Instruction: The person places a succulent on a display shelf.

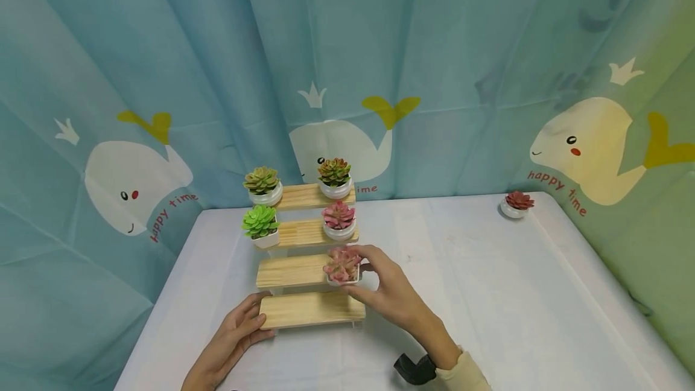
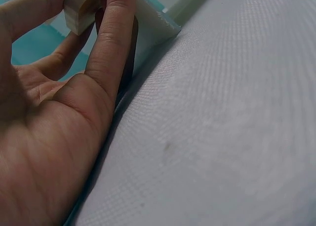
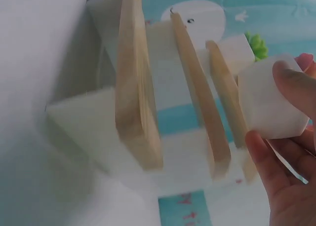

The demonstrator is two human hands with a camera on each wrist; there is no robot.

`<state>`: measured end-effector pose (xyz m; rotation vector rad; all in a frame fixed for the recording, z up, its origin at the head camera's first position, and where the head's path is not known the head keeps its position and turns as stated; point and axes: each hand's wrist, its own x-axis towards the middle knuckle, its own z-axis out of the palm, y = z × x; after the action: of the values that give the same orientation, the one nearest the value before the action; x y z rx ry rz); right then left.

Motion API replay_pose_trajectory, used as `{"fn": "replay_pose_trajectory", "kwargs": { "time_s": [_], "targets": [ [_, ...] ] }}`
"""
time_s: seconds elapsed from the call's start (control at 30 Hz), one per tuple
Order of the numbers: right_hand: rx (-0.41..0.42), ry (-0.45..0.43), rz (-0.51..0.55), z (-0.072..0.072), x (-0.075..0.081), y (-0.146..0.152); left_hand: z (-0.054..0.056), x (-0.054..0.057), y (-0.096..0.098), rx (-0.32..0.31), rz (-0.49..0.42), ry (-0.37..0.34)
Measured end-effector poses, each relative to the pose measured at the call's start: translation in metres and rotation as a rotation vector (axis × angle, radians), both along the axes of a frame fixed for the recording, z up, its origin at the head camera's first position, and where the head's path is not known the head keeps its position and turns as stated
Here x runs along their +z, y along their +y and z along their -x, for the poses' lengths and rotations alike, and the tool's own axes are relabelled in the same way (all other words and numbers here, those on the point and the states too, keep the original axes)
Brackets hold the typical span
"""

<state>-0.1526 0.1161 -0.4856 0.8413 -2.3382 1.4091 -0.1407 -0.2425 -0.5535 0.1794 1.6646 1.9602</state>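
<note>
My right hand [image 1: 399, 294] grips a pink artificial succulent [image 1: 342, 264] in a small white pot, fingers and thumb on its sides. In the head view it overlaps the right end of the second-lowest step; the right wrist view has the white pot [image 3: 271, 100] beside the boards. My left hand [image 1: 236, 340] holds the left end of the lowest board of a four-step wooden plant stand [image 1: 312, 309]; the left wrist view shows fingers around the board end [image 2: 79, 11]. White side supports [image 3: 84, 120] carry the boards.
Two green-and-red succulents [image 1: 262, 181] [image 1: 333, 172] stand on the top step. Below them are a bright green succulent [image 1: 259, 221] and a pink one [image 1: 339, 216]. A dark red succulent [image 1: 519, 200] sits at the white table's back right corner. A whale-print curtain [image 1: 461, 77] hangs behind.
</note>
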Motion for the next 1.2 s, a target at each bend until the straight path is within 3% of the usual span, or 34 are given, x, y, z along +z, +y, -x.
{"fn": "replay_pose_trajectory", "kwargs": {
  "time_s": [0.3,0.67,1.0,1.2],
  "targets": [
    [0.019,-0.019,0.012,0.006,0.007,-0.036,0.0,0.001,0.001,0.0,0.022,-0.016],
    [-0.017,-0.052,0.083,0.004,0.004,-0.09,0.0,0.002,0.002,0.024,0.06,-0.016],
    [-0.094,0.032,0.09,0.008,0.001,-0.121,0.001,0.001,-0.001,0.007,0.013,-0.003],
    [-0.132,0.013,0.064,0.007,0.001,-0.131,0.002,-0.001,-0.003,-0.028,-0.046,0.01]
  ]
}}
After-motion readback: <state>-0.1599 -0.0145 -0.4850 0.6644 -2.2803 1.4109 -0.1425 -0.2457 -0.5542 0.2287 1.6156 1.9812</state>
